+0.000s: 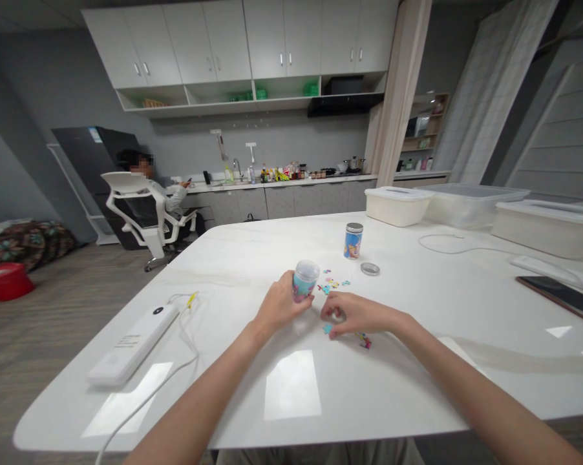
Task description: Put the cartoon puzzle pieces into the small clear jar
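The lidded canister (353,241), blue with a printed wrap, is seen upright on the white table (408,284) and is taken as the landmark. Nearer the wearer than the lidded canister, and to its left, a teal jar (305,282) with a clear upper rim is gripped by the left hand (278,303), whose fingers and thumb are wrapped around its side; the jar is held slightly tilted. Nearer the wearer than the lidded canister, almost straight in front of it, the right hand (357,312) is held low over the table with its fingers curled and a gap left between thumb and forefinger. A light-blue piece (327,329) is seen right at these fingertips, on their left side; whether it is pinched or merely lies there cannot be told. A scattered group of small coloured pieces (333,284) is spread between the lidded canister and the right hand, just beside the jar. More multicoloured pieces (364,341) are seen on the wearer's side of the right hand, farther from the lidded canister. A round loose lid (370,268) is laid flat near the lidded canister, to its right and slightly nearer the wearer. Well to the right of the lidded canister, a dark phone (563,298) is placed on the table.
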Demonstrator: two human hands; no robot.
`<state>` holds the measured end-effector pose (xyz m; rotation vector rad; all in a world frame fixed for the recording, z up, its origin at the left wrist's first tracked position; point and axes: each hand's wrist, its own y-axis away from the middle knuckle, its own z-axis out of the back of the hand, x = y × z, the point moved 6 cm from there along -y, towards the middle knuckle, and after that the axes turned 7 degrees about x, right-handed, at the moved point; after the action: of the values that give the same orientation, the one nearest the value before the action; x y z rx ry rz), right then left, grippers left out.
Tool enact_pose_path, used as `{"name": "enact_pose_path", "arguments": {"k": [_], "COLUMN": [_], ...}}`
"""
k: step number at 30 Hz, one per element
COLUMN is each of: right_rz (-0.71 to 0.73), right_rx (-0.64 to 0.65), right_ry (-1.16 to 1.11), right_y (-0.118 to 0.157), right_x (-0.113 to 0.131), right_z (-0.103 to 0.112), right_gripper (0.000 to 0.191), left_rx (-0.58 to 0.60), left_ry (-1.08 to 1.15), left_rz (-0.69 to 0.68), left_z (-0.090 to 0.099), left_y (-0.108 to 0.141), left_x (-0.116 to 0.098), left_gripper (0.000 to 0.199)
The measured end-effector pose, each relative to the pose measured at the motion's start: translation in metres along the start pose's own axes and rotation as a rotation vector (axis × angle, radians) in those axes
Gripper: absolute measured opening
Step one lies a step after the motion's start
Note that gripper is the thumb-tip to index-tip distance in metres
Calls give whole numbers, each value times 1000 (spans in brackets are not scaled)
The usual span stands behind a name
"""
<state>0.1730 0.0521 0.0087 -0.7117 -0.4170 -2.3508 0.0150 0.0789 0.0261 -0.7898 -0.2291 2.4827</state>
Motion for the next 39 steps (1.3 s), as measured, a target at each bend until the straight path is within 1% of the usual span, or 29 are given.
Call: {"name": "enact_pose_path", "arguments": {"k": [4, 7, 10, 12, 13, 14, 15, 16, 18, 19, 20, 21, 22, 23, 26, 28, 29, 31, 32, 33, 35, 36, 37, 38, 39], "right_rz": [20, 15, 20, 61, 90, 124, 165, 209, 270, 279, 273, 255, 236, 228, 256, 239, 195, 38, -57, -154, -312, -361, -392, -412, -424], "right_rx": [26, 17, 42, 80, 78, 44, -31, -150, -478, -638, -767, -852, -890, -883, -765, -744, -755, -741, -682, -579, -301, -172, -68, 4, 47], "right_ry": [2, -5, -80, -148, -185, -229, -284, -346, -454, -483, -488, -469, -428, -370, -198, -170, -182, -179, -144, -90, 32, 80, 113, 135, 151], "right_y": [-3, -4, -3, 0, 1, 2, 4, 6, 15, 21, 26, 30, 31, 31, 26, 25, 25, 26, 26, 25, 27, 29, 32, 34, 35], "right_x": [2, 0, 2, 8, 12, 16, 19, 21, 19, 16, 14, 12, 12, 14, 24, 21, 15, -4, -15, -25, -42, -47, -50, -51, -51], "right_z": [-9, -10, -10, -8, -5, 0, 9, 20, 44, 53, 60, 63, 65, 64, 60, 60, 62, 66, 65, 63, 52, 46, 40, 36, 33], "right_gripper": [14, 14, 12, 9, 8, 8, 11, 14, 22, 25, 26, 26, 24, 22, 19, 20, 22, 26, 30, 35, 57, 70, 81, 88, 90], "left_rx": [10, 18, 21, 24, 29, 38, 51, 64, 86, 94, 100, 105, 110, 116, 129, 132, 132, 125, 117, 105, 79, 69, 62, 59, 57], "left_ry": [-2, -4, -11, -11, -11, -13, -18, -28, -63, -86, -108, -125, -136, -142, -143, -147, -150, -149, -135, -112, -59, -39, -26, -20, -19], "left_rz": [-33, -33, -29, -38, -47, -59, -75, -94, -142, -169, -194, -216, -238, -257, -298, -302, -297, -270, -241, -197, -85, -36, 0, 18, 23], "left_z": [0, -1, -2, -1, -1, -1, -1, -2, -3, -4, -4, -5, -6, -7, -8, -8, -8, -6, -6, -5, -3, -2, -2, -2, -2], "left_y": [0, 0, 0, 1, 1, 1, 1, 1, 1, 2, 2, 3, 3, 4, 5, 5, 5, 5, 4, 3, 2, 1, 1, 1, 1], "left_x": [-3, -3, -3, -4, -4, -5, -7, -8, -12, -14, -15, -17, -19, -20, -24, -25, -25, -24, -22, -19, -12, -8, -5, -4, -3], "left_gripper": [27, 29, 30, 30, 31, 32, 33, 35, 39, 41, 41, 41, 42, 41, 41, 41, 42, 42, 41, 39, 31, 28, 26, 26, 26]}}
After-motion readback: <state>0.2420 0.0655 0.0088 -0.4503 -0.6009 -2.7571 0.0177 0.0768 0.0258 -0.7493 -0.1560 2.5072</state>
